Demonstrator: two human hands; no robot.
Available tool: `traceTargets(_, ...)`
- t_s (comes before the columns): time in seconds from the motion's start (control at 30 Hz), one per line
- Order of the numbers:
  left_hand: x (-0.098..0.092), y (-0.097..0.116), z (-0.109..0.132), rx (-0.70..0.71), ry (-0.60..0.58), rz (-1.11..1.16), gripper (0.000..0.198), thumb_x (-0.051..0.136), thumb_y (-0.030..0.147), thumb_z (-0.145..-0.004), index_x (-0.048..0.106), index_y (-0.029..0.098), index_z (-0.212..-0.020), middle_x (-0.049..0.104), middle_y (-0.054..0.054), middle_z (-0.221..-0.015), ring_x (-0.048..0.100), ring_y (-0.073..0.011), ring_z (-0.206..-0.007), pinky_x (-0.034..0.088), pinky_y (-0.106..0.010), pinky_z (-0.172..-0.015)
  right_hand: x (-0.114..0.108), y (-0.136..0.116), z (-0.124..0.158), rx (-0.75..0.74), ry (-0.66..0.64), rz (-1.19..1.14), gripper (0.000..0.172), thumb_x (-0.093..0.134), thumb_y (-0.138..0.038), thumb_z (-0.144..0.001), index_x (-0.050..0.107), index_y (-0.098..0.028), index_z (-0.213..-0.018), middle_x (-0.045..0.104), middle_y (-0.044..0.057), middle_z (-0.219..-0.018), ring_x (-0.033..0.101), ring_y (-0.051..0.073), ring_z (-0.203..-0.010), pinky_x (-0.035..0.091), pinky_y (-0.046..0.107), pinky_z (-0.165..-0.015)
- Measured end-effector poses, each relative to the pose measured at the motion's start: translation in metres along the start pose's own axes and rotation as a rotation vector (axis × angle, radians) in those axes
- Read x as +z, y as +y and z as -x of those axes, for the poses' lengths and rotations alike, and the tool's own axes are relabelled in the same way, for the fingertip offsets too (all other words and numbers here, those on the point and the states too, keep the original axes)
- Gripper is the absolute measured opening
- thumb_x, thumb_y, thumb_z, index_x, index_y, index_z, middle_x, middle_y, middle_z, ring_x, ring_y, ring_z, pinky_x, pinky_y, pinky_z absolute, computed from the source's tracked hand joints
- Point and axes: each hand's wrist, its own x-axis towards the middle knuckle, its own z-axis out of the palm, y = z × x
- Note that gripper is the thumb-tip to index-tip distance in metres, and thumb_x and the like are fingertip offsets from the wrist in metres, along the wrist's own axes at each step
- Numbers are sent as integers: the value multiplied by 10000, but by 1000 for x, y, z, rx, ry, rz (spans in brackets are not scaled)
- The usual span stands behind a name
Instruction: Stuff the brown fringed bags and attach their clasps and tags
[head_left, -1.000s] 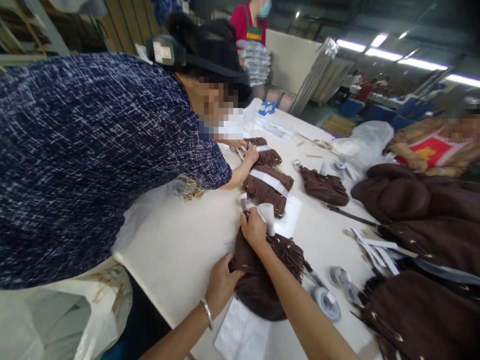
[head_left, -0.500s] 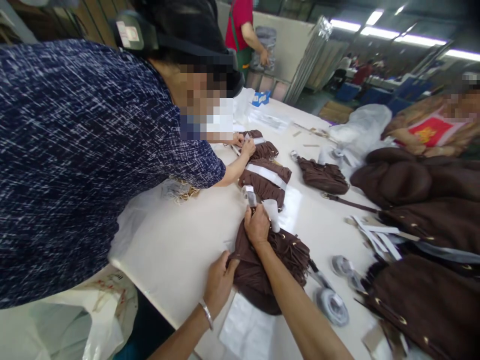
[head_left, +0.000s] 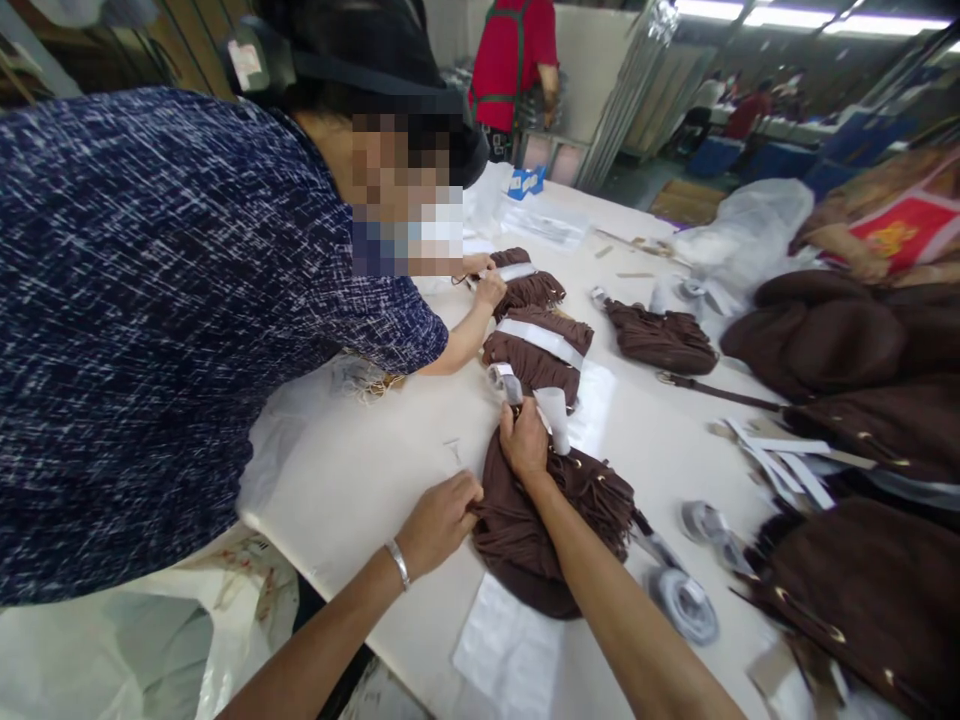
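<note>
A dark brown fringed bag [head_left: 525, 555] lies on the white table right before me, with gold eyelets along its top. My right hand [head_left: 526, 440] is closed around the bag's top edge, close to a wrapped strap end and a roll of white paper [head_left: 553, 420]. At the bag's left side my left hand [head_left: 444, 515], a silver bangle on the wrist, has its fingers curled and pressed together on the edge; the fingertips are partly hidden. Part of a white sheet [head_left: 510, 645] shows under the bag. A wrapped, coiled strap [head_left: 684, 605] lies to its right.
Beyond it lies a brown fringed bag with a white band [head_left: 541, 342]. A co-worker in a dark patterned shirt [head_left: 172, 330] leans in from the left, hands on another banded bag [head_left: 525, 280]. More brown bags [head_left: 862, 590] and white strips [head_left: 780, 460] lie on the right.
My left hand has gone from lying along the bag's side, thumb on it, to curled fingers at its left edge. My right hand keeps its grip. The view has shifted slightly.
</note>
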Motion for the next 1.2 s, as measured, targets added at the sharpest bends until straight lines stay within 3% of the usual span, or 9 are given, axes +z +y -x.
traceTargets(0.1, 16, -1, 11, -78, 144, 11, 111, 460, 128, -788, 454, 223, -731, 510, 6, -764, 487, -172, -743, 385, -297, -720, 2, 0, 0, 8, -21, 13, 268, 382, -354, -974, 499, -138, -1079, 651, 99, -903, 607, 225, -810, 400, 295, -717)
traceTargets(0.2, 37, -3, 18, -331, 369, 222, 105, 489, 155, -759, 436, 227, -704, 496, 31, -684, 485, -151, -669, 377, -260, -643, 3, -1, 0, 8, -40, 32, 268, 395, -353, -968, 508, -140, -1084, 648, 109, -925, 604, 232, -834, 407, 305, -740)
traceTargets(0.27, 45, -5, 18, -459, 425, 375, 88, 508, 159, -734, 457, 229, -719, 509, 46, -654, 499, -141, -634, 381, -242, -610, 2, -3, 0, 4, -48, 43, 269, 400, -350, -966, 510, -137, -1089, 644, 118, -938, 600, 237, -845, 411, 314, -754)
traceTargets(0.37, 39, -6, 13, -485, 340, 483, 163, 526, 128, -689, 525, 231, -816, 580, 40, -696, 555, -149, -651, 408, -240, -614, 0, -7, -2, 0, -48, 58, 255, 403, -330, -964, 508, -133, -1088, 635, 133, -962, 593, 246, -869, 414, 328, -779)
traceTargets(0.47, 21, 0, 9, -403, 204, 455, 248, 523, 141, -732, 594, 228, -953, 659, -16, -848, 610, -184, -773, 444, -264, -684, -3, -12, -3, -3, -48, 67, 220, 417, -309, -955, 513, -138, -1055, 630, 133, -948, 584, 253, -877, 415, 341, -794)
traceTargets(0.63, -1, 14, 0, -305, 12, 334, 134, 523, 298, -837, 615, 203, -855, 654, -20, -795, 589, -186, -734, 412, -265, -669, -5, -13, -2, -12, -62, 81, 194, 414, -312, -957, 510, -155, -1019, 624, 118, -944, 574, 248, -901, 417, 344, -813)
traceTargets(0.83, 11, 12, -18, -387, 41, 3, 372, 642, 502, -757, 422, 220, -653, 399, 76, -578, 403, -123, -567, 260, -245, -552, -6, -10, -3, -26, -85, 81, 206, 394, -331, -972, 497, -159, -1024, 619, 106, -955, 568, 240, -913, 415, 341, -827)
traceTargets(1.0, 14, 9, -16, -367, 69, -82, 387, 622, 495, -770, 392, 216, -631, 388, 78, -566, 402, -112, -558, 246, -237, -544, -7, -9, -4, -27, -106, 57, 206, 398, -329, -972, 490, -155, -1031, 618, 111, -969, 565, 239, -923, 415, 337, -833)
traceTargets(1.2, 17, 0, -5, -516, 37, 59, 313, 497, 455, -876, 392, 230, -687, 468, 90, -474, 504, -122, -452, 327, -219, -504, -3, -10, 0, -42, -141, 103, 231, 358, -344, -989, 467, -157, -1070, 619, 116, -1006, 576, 221, -942, 420, 314, -847)
